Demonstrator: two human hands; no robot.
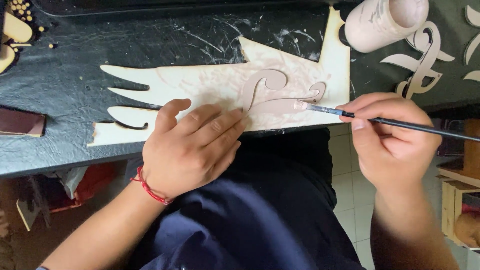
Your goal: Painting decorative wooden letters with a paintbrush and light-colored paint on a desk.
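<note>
A pale wooden cutout board with wing-like slots lies on a black work surface. On it rests a curly scroll-shaped piece, coated in pinkish paint. My left hand, a red thread at its wrist, lies flat on the board's near edge, fingertips touching the scroll piece. My right hand pinches a thin black-handled paintbrush. Its wet tip touches the scroll piece at its right side.
A paint-smeared pale jar lies on its side at the back right. More scroll cutouts lie to the right of it. A dark reddish block sits at the left edge. Wooden crates stand on the tiled floor, right.
</note>
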